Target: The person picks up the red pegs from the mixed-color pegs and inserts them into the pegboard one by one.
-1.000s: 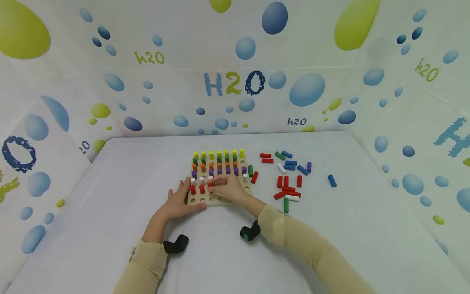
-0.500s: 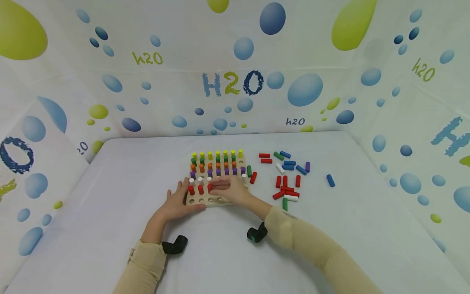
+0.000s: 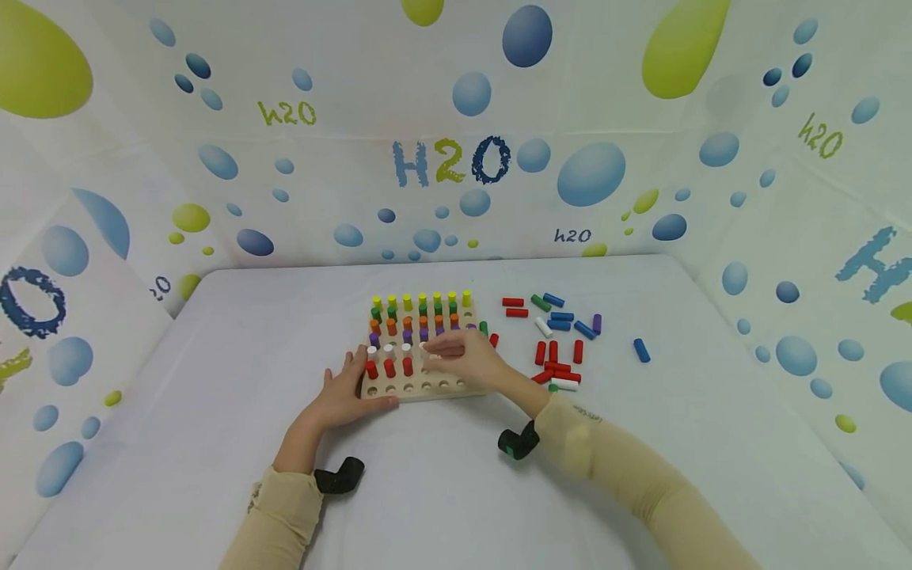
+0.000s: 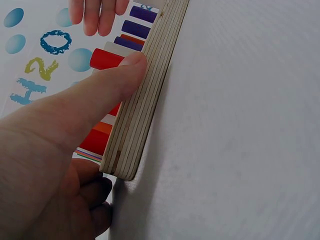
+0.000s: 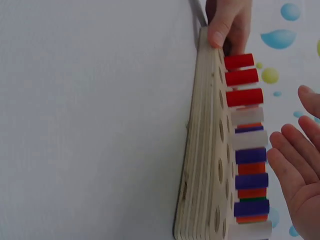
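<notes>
A wooden pegboard (image 3: 436, 392) holds rows of upright pegs: yellow, green, orange, purple, white and red. My left hand (image 3: 345, 398) grips its near left corner, thumb (image 4: 102, 87) against the front edge and the other fingers along the side. Three red pegs stand in the row nearest the empty front holes; the third red peg (image 3: 408, 366) is just left of my right hand (image 3: 466, 360). That hand hovers over the board beside the white pegs (image 5: 250, 140). In the right wrist view its fingers (image 5: 287, 167) are extended, thumb apart, with nothing between them.
Right of the board lie loose red pegs (image 3: 553, 351), blue pegs (image 3: 561, 325), a white peg (image 3: 544, 327), a green peg (image 3: 541, 302) and a purple peg (image 3: 597, 323). One blue peg (image 3: 642, 351) lies farther right. A patterned cloth (image 3: 321, 198) backs the white table.
My right hand has let go of the third red peg, which now stands in its hole, and has moved right. The left hand keeps its hold on the pegboard.
</notes>
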